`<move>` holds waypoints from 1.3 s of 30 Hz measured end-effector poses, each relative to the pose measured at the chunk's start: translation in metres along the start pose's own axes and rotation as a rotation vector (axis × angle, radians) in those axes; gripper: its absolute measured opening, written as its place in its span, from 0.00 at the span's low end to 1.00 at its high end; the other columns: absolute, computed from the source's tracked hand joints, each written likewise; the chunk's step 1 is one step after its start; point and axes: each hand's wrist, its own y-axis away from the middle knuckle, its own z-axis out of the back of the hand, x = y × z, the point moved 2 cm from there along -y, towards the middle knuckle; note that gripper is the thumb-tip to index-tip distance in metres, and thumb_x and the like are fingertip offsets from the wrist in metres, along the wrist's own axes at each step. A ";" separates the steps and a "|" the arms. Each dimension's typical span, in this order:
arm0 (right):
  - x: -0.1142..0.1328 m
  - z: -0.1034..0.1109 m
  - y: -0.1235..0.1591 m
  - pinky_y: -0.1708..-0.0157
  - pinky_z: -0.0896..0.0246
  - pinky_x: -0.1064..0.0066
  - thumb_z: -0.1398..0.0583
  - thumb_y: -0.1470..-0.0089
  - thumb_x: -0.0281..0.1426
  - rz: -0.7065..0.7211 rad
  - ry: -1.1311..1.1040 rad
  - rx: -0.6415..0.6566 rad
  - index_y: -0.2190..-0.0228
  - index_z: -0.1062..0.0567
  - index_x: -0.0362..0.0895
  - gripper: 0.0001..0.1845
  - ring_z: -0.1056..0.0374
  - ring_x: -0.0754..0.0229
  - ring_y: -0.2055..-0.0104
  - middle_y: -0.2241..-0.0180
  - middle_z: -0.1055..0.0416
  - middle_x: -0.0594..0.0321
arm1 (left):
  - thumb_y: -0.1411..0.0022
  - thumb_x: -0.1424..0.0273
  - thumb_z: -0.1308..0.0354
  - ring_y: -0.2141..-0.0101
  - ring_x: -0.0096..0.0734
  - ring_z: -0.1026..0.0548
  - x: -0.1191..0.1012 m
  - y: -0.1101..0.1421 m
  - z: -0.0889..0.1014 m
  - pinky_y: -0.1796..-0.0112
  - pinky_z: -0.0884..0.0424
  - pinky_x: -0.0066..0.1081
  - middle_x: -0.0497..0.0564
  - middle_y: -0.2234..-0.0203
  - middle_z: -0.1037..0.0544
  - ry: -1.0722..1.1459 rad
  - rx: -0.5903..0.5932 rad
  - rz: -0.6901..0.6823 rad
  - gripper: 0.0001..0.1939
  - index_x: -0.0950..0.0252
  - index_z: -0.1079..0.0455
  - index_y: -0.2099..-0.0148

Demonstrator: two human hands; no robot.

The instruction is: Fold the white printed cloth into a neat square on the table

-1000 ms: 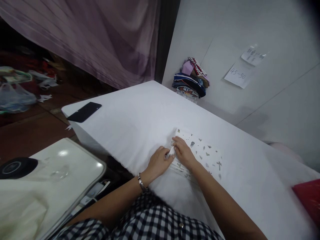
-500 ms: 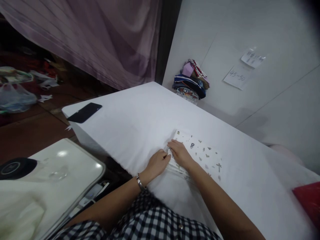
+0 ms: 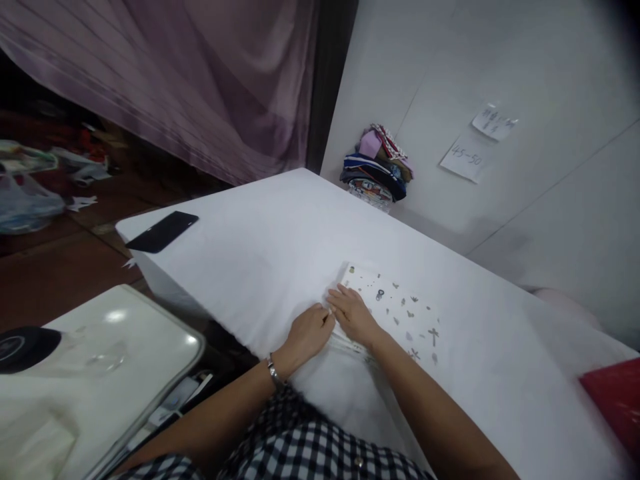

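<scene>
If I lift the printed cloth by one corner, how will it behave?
The printed cloth will probably sag and may unfold, since it lies flat with loose-looking layers along the edge by the right hand. It looks thin and soft, so likely light for its spread. Breakage seems unlikely; creasing is the likelier trouble.

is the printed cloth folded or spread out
Folded: the cloth lies as a compact rectangle, with layered edges showing beside the right hand.

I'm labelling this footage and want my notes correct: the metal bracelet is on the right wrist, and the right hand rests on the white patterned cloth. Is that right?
Not quite: the head view shows the metal bracelet on the left wrist. The right hand does rest on the white patterned cloth.
</scene>
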 end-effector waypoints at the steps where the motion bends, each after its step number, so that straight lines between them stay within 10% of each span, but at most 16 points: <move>1: 0.002 0.000 0.000 0.40 0.55 0.50 0.51 0.38 0.31 -0.002 0.010 0.011 0.49 0.29 0.47 0.19 0.50 0.52 0.36 0.43 0.35 0.60 | 0.36 0.66 0.58 0.69 0.33 0.31 0.002 0.000 0.001 0.64 0.36 0.32 0.52 0.73 0.29 -0.030 0.004 0.008 0.18 0.63 0.32 0.73; 7: 0.006 -0.003 0.000 0.39 0.58 0.50 0.51 0.39 0.29 -0.012 0.001 0.028 0.49 0.29 0.49 0.19 0.52 0.53 0.35 0.42 0.37 0.60 | 0.37 0.64 0.54 0.67 0.36 0.30 0.001 -0.003 0.015 0.62 0.35 0.35 0.53 0.70 0.28 -0.176 -0.061 -0.037 0.15 0.64 0.31 0.70; 15: -0.024 0.010 0.000 0.42 0.45 0.59 0.51 0.41 0.29 -0.195 -0.425 -0.151 0.41 0.39 0.46 0.26 0.40 0.58 0.40 0.43 0.36 0.57 | 0.36 0.63 0.51 0.38 0.44 0.45 -0.007 0.001 -0.017 0.42 0.47 0.45 0.61 0.37 0.44 -0.060 -0.096 -0.317 0.28 0.66 0.46 0.37; 19: -0.035 0.034 0.022 0.38 0.55 0.55 0.51 0.40 0.34 -0.248 -0.210 -0.231 0.42 0.36 0.45 0.25 0.51 0.55 0.35 0.39 0.43 0.56 | 0.34 0.61 0.55 0.38 0.44 0.45 0.008 0.001 -0.028 0.41 0.47 0.46 0.62 0.37 0.44 -0.181 -0.063 -0.301 0.27 0.68 0.44 0.37; 24: -0.038 0.029 0.045 0.38 0.65 0.45 0.50 0.39 0.41 -0.309 0.123 -0.026 0.41 0.39 0.42 0.29 0.61 0.47 0.33 0.35 0.53 0.51 | 0.34 0.60 0.57 0.39 0.42 0.44 0.010 -0.002 -0.022 0.42 0.45 0.46 0.62 0.38 0.42 -0.279 -0.047 -0.320 0.27 0.68 0.43 0.38; 34: -0.040 0.035 0.045 0.38 0.66 0.48 0.49 0.40 0.40 -0.354 0.040 -0.011 0.40 0.42 0.46 0.29 0.63 0.50 0.32 0.34 0.55 0.54 | 0.35 0.57 0.55 0.37 0.48 0.47 -0.052 -0.042 -0.010 0.41 0.52 0.52 0.60 0.37 0.44 -0.460 -0.007 -0.382 0.28 0.66 0.40 0.39; 39: -0.061 0.063 0.087 0.37 0.71 0.48 0.49 0.40 0.41 -0.567 0.143 -0.106 0.40 0.40 0.43 0.29 0.65 0.50 0.32 0.34 0.55 0.52 | 0.35 0.56 0.56 0.36 0.49 0.52 -0.035 -0.054 -0.032 0.40 0.55 0.54 0.59 0.36 0.47 -0.561 0.115 -0.376 0.30 0.68 0.43 0.36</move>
